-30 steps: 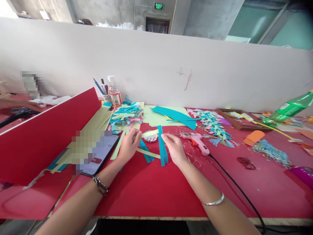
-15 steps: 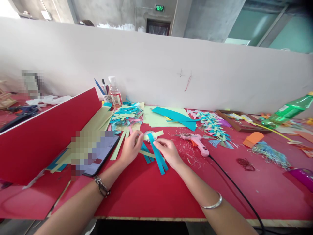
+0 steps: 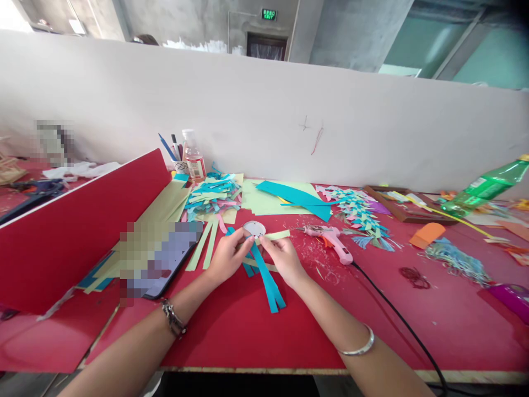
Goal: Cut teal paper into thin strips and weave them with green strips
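Between my hands hang blue paper strips [image 3: 268,278], their two tails pointing toward me. My left hand [image 3: 228,255] pinches the upper end of the blue strips. My right hand [image 3: 284,256] has thumb and finger closed where a pale green paper strip [image 3: 278,235] crosses the blue; that strip's end sticks out to the right above the fingers. Just beyond the fingertips lies a round white lid-like disc [image 3: 255,227]. More blue and pale green strips lie beneath the hands, partly hidden by them.
A pink glue gun [image 3: 330,238] lies right of my hands, its black cord running to the front edge. A phone [image 3: 169,270] lies left, beside a red upright board [image 3: 91,237]. Behind are heaped paper strips [image 3: 212,193], a plastic bottle [image 3: 194,157] and a woven paper piece [image 3: 359,212].
Both hands have come closer together at the crossing, the left moving right and slightly nearer. The pale green strip has shifted right, the blue tails reach nearer me, and the white disc shows more fully.
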Demonstrator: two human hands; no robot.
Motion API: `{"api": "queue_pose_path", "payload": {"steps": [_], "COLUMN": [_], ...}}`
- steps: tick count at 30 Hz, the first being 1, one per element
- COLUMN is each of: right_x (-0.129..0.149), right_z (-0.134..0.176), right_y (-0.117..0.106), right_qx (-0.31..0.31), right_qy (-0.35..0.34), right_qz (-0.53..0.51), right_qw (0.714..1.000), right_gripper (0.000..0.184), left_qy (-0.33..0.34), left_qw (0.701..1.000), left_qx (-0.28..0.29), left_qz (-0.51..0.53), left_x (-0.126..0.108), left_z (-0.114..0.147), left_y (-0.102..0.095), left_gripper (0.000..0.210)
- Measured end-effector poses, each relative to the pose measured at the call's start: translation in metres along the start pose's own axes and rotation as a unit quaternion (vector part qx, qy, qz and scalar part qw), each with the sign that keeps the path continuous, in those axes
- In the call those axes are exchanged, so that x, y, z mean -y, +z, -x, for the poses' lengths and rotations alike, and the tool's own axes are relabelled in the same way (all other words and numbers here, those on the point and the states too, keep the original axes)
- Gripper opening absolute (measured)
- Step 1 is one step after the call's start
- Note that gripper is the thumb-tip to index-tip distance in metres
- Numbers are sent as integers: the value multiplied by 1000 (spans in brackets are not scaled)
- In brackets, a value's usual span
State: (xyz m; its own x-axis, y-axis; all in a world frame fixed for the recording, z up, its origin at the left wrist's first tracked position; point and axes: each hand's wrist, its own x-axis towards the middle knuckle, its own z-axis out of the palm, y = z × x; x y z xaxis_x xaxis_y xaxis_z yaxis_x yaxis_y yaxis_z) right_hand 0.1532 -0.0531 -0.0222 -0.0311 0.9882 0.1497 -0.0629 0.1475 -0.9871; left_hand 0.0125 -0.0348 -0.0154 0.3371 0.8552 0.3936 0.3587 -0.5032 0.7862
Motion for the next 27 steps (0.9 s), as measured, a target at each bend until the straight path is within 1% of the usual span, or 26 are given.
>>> {"api": "queue_pose_path", "payload": {"steps": [3, 6, 8, 11, 14, 16, 18, 20, 24, 27], "right_x": [0, -1, -2, -2, -2, -3, -4, -5, -5, -5], "right_z": [-2, -5, -7, -9, -11, -12, -12, -12, -9, -7], "right_y": [-4, -8, -10, -14, -17, -18, -19, -19, -14, -10], "right_qx": [-58, -100, -121, -163, -194, -198, -191, -168, -63, 5], "right_qy": [-8, -25, -41, -50, -55, -56, -50, -24, 41, 52], "right_qz": [9, -18, -37, -56, -63, -64, -61, -47, -27, -71], "right_qw": [998, 994, 991, 984, 978, 977, 978, 984, 997, 996], "right_gripper": [31, 30, 30, 31, 32, 33, 33, 31, 30, 27], "left_qy": [-12, -19, -3, 24, 21, 19, 24, 37, 83, 107], "left_qw": [1000, 999, 999, 999, 1000, 1000, 1000, 999, 996, 993], "left_qx": [25, 47, 43, 20, 2, -2, -1, 1, 27, 51], "left_qz": [5, 4, 0, -8, -11, -1, 9, 10, 9, 18], "left_x": [3, 6, 8, 10, 14, 16, 16, 14, 7, 2], "left_z": [-1, -4, -7, -11, -14, -15, -14, -13, -9, -7], "left_y": [0, -3, -6, -11, -15, -16, -16, -15, -14, -14], "left_gripper": [25, 26, 25, 24, 24, 24, 23, 23, 17, 12]}}
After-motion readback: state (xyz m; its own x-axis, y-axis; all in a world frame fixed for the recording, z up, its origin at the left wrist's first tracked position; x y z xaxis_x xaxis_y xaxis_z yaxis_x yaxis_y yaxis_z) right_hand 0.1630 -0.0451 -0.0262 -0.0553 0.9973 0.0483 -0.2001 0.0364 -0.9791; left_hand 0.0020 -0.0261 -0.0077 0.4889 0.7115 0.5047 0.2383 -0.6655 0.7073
